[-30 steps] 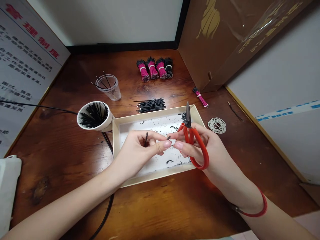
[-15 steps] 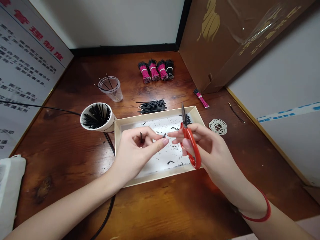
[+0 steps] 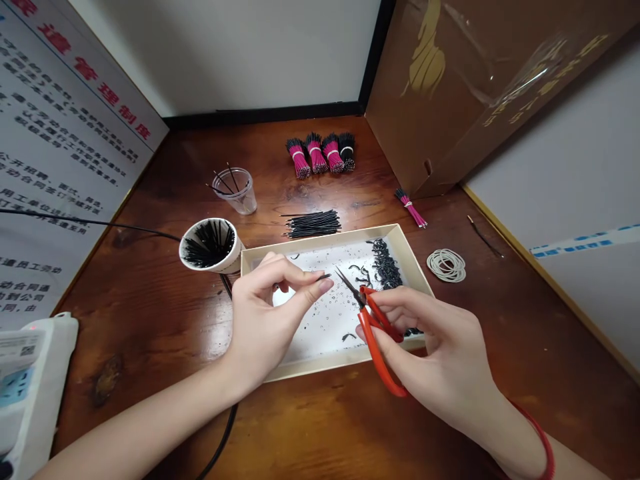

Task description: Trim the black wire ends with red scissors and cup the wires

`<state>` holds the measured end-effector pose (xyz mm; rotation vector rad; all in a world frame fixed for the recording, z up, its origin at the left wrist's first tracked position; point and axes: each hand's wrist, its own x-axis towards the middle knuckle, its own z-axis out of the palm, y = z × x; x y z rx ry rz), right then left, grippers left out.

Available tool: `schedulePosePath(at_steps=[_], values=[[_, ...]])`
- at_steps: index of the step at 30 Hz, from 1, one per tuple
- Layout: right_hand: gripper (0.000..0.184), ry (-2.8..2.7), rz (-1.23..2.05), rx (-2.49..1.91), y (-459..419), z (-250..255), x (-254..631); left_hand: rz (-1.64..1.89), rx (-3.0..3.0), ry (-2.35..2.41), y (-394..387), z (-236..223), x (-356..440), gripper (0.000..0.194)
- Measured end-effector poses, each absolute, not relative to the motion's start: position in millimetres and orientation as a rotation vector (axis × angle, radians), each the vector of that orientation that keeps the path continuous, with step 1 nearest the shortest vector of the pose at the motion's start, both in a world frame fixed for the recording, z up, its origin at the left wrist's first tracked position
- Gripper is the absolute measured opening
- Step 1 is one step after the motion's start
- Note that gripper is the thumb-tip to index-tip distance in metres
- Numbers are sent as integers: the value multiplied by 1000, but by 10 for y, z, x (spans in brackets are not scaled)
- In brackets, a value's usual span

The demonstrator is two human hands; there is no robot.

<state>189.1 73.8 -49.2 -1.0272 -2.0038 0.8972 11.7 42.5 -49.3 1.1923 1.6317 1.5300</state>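
Paper cup (image 3: 213, 247) left of cardboard tray (image 3: 320, 241) on the table (image 3: 120, 300); loose wires (image 3: 313, 224) just behind the tray; bundled wires (image 3: 320, 155) farther back; rubber bands (image 3: 446, 265) to its right.

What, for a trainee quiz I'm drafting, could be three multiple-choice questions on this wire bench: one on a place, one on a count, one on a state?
1. Where is the white paper cup of black wires?
A) Left of the cream cardboard tray
B) Right of it
C) Inside it

2. How many banded wire bundles form the back row?
A) Two
B) Four
C) Seven

3. What is the left hand doing?
A) Pinching a short black wire
B) Lying flat on the table
C) Holding a pink bundle

Answers:
1. A: the cup sits off the tray's left end.
2. B: three pink, one black.
3. A: the wire shows at its fingertips, while the right hand holds red-handled scissors.
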Motion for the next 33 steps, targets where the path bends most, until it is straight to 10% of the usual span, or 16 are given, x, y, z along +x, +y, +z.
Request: schedulePosePath(at_steps=[33], values=[[13, -2061, 809, -1069, 763, -445, 1894, 1507, 1077, 1512, 445, -530, 92, 15]])
